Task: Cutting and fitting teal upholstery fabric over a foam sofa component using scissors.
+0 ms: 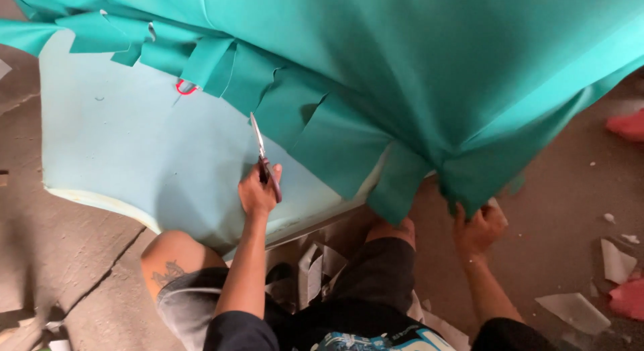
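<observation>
L hand (258, 190): at 7 o'clock of frame centre, fingers curled tight round the dark handles of the scissors (263, 153); thumb side up, wrist straight, prob. so the blades line up w/ the fabric edge.
Scissors: blades point to 12 o'clock, tips at the cut edge of the teal fabric (416, 69), blades nearly closed; lying over the foam.
R hand (477, 227): at 5 o'clock, fingers pinched into a bunched fold of the fabric's lower hem, pulling it down, seemingly to keep the cloth taut.
Teal fabric: drapes from 12 to 3 o'clock across the top, lower edge slit into hanging flaps (335, 146); flaps fall over the foam, near the scissors.
Foam: pale blue foam slab (121, 149) at 9 o'clock, under the fabric, resting on the floor & against the knee.
Red mark (186, 88): small loop on foam at 11 o'clock, just below a flap.
Knee (171, 257): bare, at 7 o'clock, touching foam's lower edge.
Floor (60, 257): concrete, cracked; scraps (617, 260) at 4 o'clock.
</observation>
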